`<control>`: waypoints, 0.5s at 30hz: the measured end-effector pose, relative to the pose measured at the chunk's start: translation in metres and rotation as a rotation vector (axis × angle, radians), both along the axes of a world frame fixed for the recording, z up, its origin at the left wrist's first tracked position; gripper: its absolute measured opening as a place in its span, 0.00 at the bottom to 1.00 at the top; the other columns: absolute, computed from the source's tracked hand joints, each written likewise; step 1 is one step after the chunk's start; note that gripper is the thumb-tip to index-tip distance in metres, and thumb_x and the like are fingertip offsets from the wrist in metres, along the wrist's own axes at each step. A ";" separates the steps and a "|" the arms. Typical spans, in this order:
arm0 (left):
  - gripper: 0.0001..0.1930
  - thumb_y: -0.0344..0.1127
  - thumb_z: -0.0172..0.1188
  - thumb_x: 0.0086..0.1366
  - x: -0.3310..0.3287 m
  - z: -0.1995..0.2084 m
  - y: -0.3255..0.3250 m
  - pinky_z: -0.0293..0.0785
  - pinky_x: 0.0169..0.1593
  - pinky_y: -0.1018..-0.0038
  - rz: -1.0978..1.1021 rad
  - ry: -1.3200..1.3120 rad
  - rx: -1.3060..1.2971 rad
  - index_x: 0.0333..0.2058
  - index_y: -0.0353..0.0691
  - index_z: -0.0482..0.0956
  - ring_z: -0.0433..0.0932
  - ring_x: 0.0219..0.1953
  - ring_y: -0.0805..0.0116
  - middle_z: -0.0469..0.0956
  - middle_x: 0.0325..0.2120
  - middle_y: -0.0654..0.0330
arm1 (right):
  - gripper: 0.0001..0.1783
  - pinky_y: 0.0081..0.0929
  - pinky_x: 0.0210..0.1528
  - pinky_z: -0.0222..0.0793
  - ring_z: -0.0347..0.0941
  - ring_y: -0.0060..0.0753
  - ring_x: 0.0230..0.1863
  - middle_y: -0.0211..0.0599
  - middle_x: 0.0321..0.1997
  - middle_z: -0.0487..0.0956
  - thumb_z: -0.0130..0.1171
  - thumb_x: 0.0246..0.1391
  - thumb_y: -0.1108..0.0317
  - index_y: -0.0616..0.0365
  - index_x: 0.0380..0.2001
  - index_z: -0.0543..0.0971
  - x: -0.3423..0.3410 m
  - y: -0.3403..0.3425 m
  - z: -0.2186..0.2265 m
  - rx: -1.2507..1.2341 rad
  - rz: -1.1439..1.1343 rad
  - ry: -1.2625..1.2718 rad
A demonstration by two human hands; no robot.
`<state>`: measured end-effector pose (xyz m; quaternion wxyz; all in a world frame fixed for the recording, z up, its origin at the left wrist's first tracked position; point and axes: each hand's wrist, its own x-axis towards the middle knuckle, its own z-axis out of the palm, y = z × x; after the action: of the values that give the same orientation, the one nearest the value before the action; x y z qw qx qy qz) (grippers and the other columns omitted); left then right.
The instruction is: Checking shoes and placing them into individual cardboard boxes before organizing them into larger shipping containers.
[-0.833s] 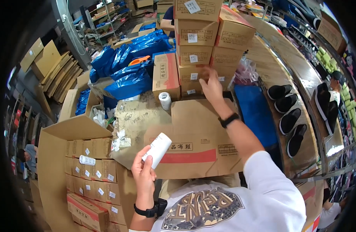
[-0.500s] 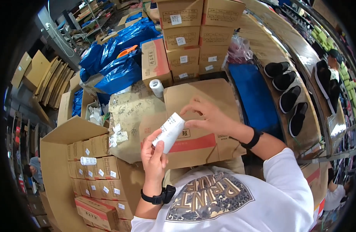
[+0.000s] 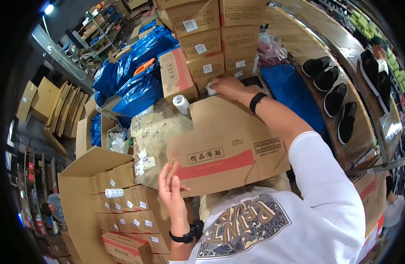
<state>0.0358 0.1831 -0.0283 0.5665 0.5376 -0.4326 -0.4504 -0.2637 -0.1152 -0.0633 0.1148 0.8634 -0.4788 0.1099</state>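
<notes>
My right hand reaches out to the far side of the worktop, its fingers closed round a white roll of labels. That roll is partly hidden by the fingers, in front of a stack of shoe boxes. Nothing is in my left hand, which is raised with its fingers apart beside the near left edge of a flat brown cardboard box with a red stripe. A second label roll stands upright left of my right hand. Another label roll lies on the boxes in the large carton at my left.
The open carton holds several labelled shoe boxes. Blue plastic bags fill the back left, beside folded cardboard. To the right lie a blue sheet and several black shoes on a long bench. Other people are at the sides.
My right hand has moved forward to the shoe-box stack with the label roll that my left hand held. My left hand has let go and opened. The view has shifted slightly.
</notes>
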 end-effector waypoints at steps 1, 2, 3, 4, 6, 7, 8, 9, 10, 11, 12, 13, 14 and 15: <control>0.25 0.40 0.55 0.73 -0.005 0.002 0.001 0.72 0.31 0.84 -0.010 -0.043 0.011 0.63 0.35 0.66 0.75 0.27 0.82 0.77 0.56 0.51 | 0.11 0.44 0.46 0.75 0.78 0.45 0.48 0.37 0.42 0.79 0.61 0.51 0.70 0.51 0.40 0.80 -0.009 0.001 -0.006 0.023 0.018 -0.126; 0.25 0.40 0.55 0.73 -0.004 -0.001 0.000 0.72 0.31 0.84 -0.050 -0.040 0.006 0.63 0.35 0.66 0.75 0.27 0.82 0.77 0.56 0.51 | 0.13 0.44 0.47 0.76 0.78 0.47 0.49 0.37 0.43 0.80 0.60 0.52 0.70 0.50 0.42 0.80 -0.024 0.003 -0.011 0.041 0.026 -0.249; 0.25 0.40 0.56 0.72 -0.003 -0.006 0.001 0.72 0.32 0.83 -0.020 -0.071 -0.005 0.62 0.34 0.66 0.76 0.30 0.81 0.77 0.56 0.50 | 0.14 0.44 0.47 0.75 0.78 0.48 0.48 0.40 0.44 0.79 0.59 0.52 0.68 0.50 0.44 0.80 -0.028 0.006 -0.008 0.053 0.004 -0.176; 0.25 0.39 0.56 0.72 0.000 -0.012 0.004 0.73 0.32 0.83 0.004 -0.099 -0.016 0.62 0.33 0.66 0.77 0.32 0.80 0.77 0.56 0.50 | 0.15 0.44 0.46 0.75 0.78 0.49 0.47 0.43 0.44 0.78 0.59 0.53 0.67 0.51 0.45 0.79 -0.021 0.011 0.000 0.071 -0.025 -0.102; 0.21 0.33 0.53 0.72 0.020 -0.017 0.015 0.78 0.40 0.78 -0.023 -0.145 0.041 0.60 0.30 0.69 0.78 0.51 0.68 0.75 0.58 0.47 | 0.15 0.44 0.46 0.75 0.77 0.50 0.45 0.44 0.43 0.77 0.59 0.54 0.64 0.51 0.46 0.78 -0.007 0.058 0.039 -0.030 0.037 -0.324; 0.21 0.33 0.53 0.72 0.030 -0.022 0.013 0.78 0.44 0.76 -0.098 -0.213 0.004 0.60 0.29 0.69 0.77 0.53 0.67 0.74 0.58 0.46 | 0.15 0.44 0.45 0.75 0.77 0.51 0.44 0.43 0.42 0.77 0.59 0.54 0.63 0.51 0.46 0.78 -0.017 0.087 0.053 -0.005 0.094 -0.297; 0.21 0.33 0.53 0.72 0.036 -0.026 0.006 0.77 0.49 0.74 -0.173 -0.278 -0.040 0.59 0.29 0.70 0.77 0.54 0.65 0.74 0.59 0.46 | 0.16 0.44 0.45 0.75 0.77 0.51 0.43 0.43 0.41 0.76 0.58 0.55 0.61 0.51 0.46 0.77 -0.028 0.112 0.059 0.022 0.150 -0.271; 0.22 0.37 0.54 0.72 0.036 -0.024 -0.002 0.69 0.62 0.64 -0.253 -0.384 -0.066 0.60 0.31 0.70 0.72 0.62 0.55 0.71 0.62 0.46 | 0.18 0.45 0.47 0.75 0.77 0.51 0.46 0.43 0.44 0.76 0.60 0.54 0.59 0.52 0.47 0.77 -0.041 0.137 0.045 0.217 0.087 -0.246; 0.22 0.37 0.54 0.72 0.033 -0.020 -0.013 0.69 0.62 0.64 -0.290 -0.375 -0.069 0.60 0.31 0.70 0.72 0.62 0.55 0.71 0.62 0.46 | 0.20 0.45 0.49 0.74 0.76 0.51 0.48 0.43 0.46 0.76 0.63 0.53 0.58 0.54 0.48 0.77 -0.053 0.164 0.030 0.416 0.041 -0.233; 0.24 0.38 0.54 0.71 0.026 -0.016 -0.025 0.62 0.66 0.59 -0.390 -0.618 -0.147 0.62 0.34 0.70 0.67 0.65 0.51 0.68 0.64 0.46 | 0.29 0.46 0.56 0.70 0.72 0.51 0.56 0.45 0.55 0.73 0.66 0.50 0.56 0.55 0.53 0.75 -0.068 0.199 0.028 0.434 0.149 -0.184; 0.26 0.40 0.55 0.70 0.022 -0.015 -0.033 0.55 0.70 0.54 -0.477 -0.864 -0.231 0.63 0.37 0.69 0.62 0.69 0.46 0.66 0.65 0.46 | 0.37 0.47 0.62 0.67 0.67 0.50 0.64 0.46 0.63 0.70 0.69 0.46 0.53 0.56 0.59 0.72 -0.082 0.229 0.028 0.453 0.268 -0.138; 0.29 0.42 0.57 0.66 0.021 -0.020 -0.042 0.45 0.72 0.48 -0.560 -1.084 -0.190 0.65 0.42 0.68 0.53 0.72 0.43 0.61 0.68 0.47 | 0.37 0.47 0.62 0.67 0.67 0.50 0.64 0.46 0.63 0.70 0.69 0.46 0.53 0.56 0.59 0.72 -0.094 0.248 0.023 0.455 0.245 -0.140; 0.29 0.42 0.57 0.66 0.019 -0.027 -0.046 0.45 0.72 0.48 -0.576 -1.082 -0.198 0.65 0.42 0.68 0.53 0.72 0.43 0.61 0.68 0.47 | 0.45 0.47 0.68 0.60 0.59 0.49 0.70 0.45 0.69 0.64 0.72 0.43 0.50 0.55 0.63 0.68 -0.105 0.262 0.014 0.444 0.202 -0.111; 0.30 0.40 0.58 0.66 0.017 -0.032 -0.048 0.42 0.73 0.48 -0.605 -1.181 -0.228 0.66 0.42 0.67 0.52 0.73 0.43 0.59 0.70 0.48 | 0.52 0.47 0.73 0.53 0.51 0.47 0.76 0.45 0.74 0.58 0.74 0.40 0.47 0.54 0.68 0.64 -0.108 0.271 0.016 0.430 0.159 -0.085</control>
<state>0.0524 0.1349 -0.0606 0.1369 0.4858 -0.8462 -0.1712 -0.3716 0.1558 -0.0468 -0.1009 0.8977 -0.4260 0.0502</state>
